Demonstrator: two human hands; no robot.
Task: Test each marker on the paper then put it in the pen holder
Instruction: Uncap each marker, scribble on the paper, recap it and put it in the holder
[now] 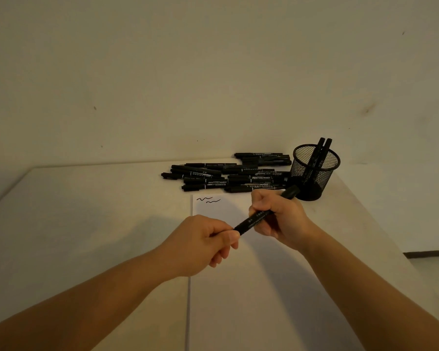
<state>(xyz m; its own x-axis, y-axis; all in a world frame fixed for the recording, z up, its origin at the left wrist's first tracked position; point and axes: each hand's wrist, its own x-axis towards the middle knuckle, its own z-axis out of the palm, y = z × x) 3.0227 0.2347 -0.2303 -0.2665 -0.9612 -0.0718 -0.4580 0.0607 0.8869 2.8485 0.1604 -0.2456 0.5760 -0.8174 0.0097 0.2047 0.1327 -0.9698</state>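
Plain off-white wall [213,72] is seen behind a pale table [86,224]; lighting is dim. White paper [238,287] is laid from centre frame down toward 6 o'clock. Two wavy test strokes [208,200] are visible at its top-left corner.

One black marker [261,216] is held over the paper, slanted from 8 o'clock up to 2 o'clock. Its barrel is wrapped by the curled fingers of the right hand [276,219]. Its lower end is pinched between thumb and fingers of the left hand [208,243]; whether the cap is on or coming off cannot be told, the tip being hidden.

Mesh pen holder [314,171] is stood at 2 o'clock from the paper, just beyond the right hand. Two markers in holder [323,145] are seen, leaning, which matches the two strokes.

Pile of untested markers [226,174] is left at 12 o'clock of the paper, just beside the holder; exact count cannot be read, well over a dozen.

Judgement: two markers done, a third is in hand and likely being uncapped for its test; the bulk of the task is still outstanding. No third stroke is on the paper yet.
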